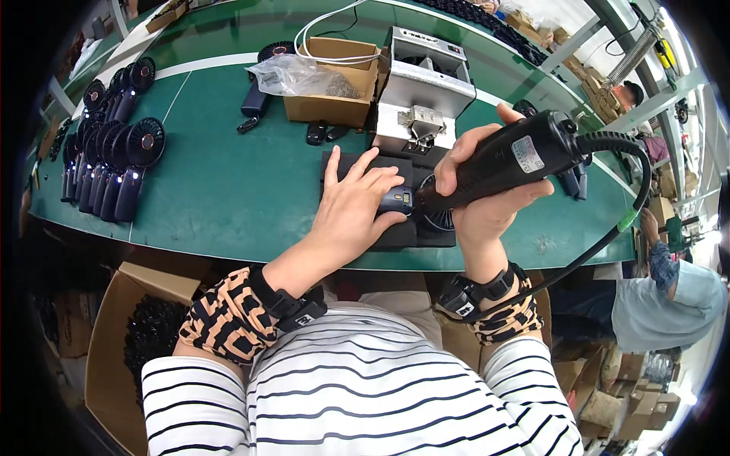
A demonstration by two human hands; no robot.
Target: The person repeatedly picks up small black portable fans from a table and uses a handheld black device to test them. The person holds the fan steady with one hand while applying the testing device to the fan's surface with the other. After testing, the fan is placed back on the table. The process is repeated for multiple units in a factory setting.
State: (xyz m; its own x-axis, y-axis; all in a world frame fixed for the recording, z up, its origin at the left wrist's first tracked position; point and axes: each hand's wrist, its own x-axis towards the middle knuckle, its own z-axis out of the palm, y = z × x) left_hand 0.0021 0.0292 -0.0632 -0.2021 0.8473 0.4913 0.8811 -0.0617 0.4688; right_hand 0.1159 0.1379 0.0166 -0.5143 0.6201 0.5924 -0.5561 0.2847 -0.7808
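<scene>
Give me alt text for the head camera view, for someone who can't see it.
The right hand holds a black electric screwdriver against a small handheld fan, which the left hand steadies on a dark pad on a green workbench. Finished fans stand at left.

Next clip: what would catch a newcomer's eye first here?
At centre, the right hand grips a black corded electric screwdriver, tip down on a small dark handheld fan that the left hand presses onto a black foam pad. A row of finished black fans stands at the green table's left end.
</scene>
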